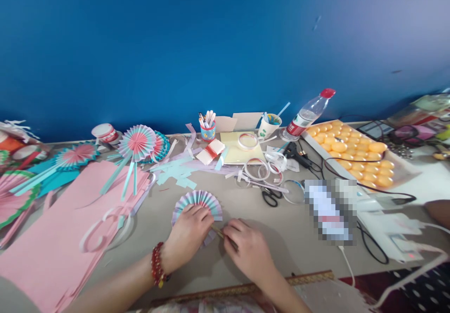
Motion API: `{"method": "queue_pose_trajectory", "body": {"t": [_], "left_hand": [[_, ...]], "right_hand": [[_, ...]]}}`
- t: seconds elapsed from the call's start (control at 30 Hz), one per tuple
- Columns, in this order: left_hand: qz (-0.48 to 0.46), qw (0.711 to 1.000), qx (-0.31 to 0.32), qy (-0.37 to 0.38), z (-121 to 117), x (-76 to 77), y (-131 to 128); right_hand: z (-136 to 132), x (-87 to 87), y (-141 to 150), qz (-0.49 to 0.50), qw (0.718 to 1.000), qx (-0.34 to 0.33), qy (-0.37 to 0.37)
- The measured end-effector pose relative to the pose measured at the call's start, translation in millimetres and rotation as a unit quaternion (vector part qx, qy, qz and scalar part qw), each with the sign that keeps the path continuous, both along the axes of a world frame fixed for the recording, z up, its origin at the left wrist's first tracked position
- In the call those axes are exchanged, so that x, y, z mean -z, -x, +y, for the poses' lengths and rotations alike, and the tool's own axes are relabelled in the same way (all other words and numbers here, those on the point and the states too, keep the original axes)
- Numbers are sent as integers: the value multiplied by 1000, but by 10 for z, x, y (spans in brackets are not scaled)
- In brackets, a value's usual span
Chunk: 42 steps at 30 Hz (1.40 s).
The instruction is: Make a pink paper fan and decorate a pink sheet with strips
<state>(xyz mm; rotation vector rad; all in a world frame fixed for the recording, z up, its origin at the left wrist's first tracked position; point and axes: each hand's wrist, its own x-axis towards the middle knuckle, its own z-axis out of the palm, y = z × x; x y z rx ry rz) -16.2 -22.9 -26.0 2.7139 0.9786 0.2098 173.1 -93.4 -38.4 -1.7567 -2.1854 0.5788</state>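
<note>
Right grip (249,246) clamped on stick (217,231), left grip (191,231) unclear over pleated fan (203,199), bottle label (294,127) illegible

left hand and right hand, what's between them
In the head view, a thin brown stick lies between left hand and right hand, beside part of the pleated fan.

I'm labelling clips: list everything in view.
Pleated fan: 1, pastel, front
Stick: 1, tan, front
Handled fans: several, pink-teal, left
Paper sheets: several, pink, left
Paper strips: many, mint, centre
Tape rolls: several, white, centre
Pen cup: 1, blue, back
Paper cup: 1, white, back
Bottle: 1, clear, back
Scissors: 1, black, centre
Ovals: many, yellow, right
Cables: several, black, right
Wall: 1, blue, back
Table: 1, grey, beneath
Left hand: 1, front
Right hand: 1, front
</note>
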Motion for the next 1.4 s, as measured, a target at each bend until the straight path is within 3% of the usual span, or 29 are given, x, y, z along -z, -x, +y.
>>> {"method": "queue_pose_trajectory", "body": {"t": [0.9,1.07,1.23,1.4], "left_hand": [[2,1000,1,-2,6,-18,-1],[-33,997,21,64,72,-68,50],[-79,989,-2,123,180,-115,85],[-19,996,57,67,296,-119,5]], "right_hand": [[-38,120,-6,27,999,-25,-38],[-54,120,14,33,997,-22,-59],[-43,90,13,41,997,-20,-66],[-32,134,12,23,997,-18,-74]]}}
